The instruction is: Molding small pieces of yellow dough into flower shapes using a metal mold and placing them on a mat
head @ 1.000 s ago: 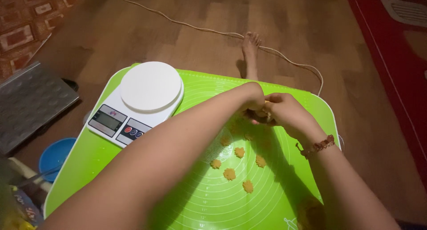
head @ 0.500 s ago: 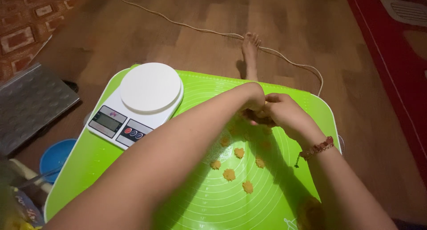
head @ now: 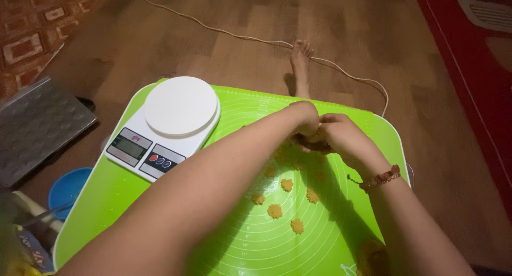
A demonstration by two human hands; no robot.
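Across the top of the frame we see a brown wooden floor (head: pixel 213 36), crossed by a pale cord (head: pixel 250 38) and edged at the far right by a red rug (head: pixel 480 52). A bright green baking mat (head: pixel 240 244) printed with white rings fills the lower centre. In the left half of it sits a white kitchen scale (head: pixel 165 126) with a round plate, its display and buttons facing lower left. A grey dimpled metal tray (head: pixel 37 126) lies at the left edge, a blue bowl (head: pixel 66 188) just below it, off the mat. A bare foot (head: pixel 301 62) rests on the floor above the mat's upper edge. Right of centre we find the left hand (head: pixel 304 118) and right hand (head: pixel 341 137) pressed together, fingers curled around a small lump of orange dough (head: pixel 316 140), mostly hidden between them; a beaded bracelet (head: pixel 381 178) circles the right wrist. Below the hands, five small orange dough pieces (head: pixel 274 211) lie apart on the mat
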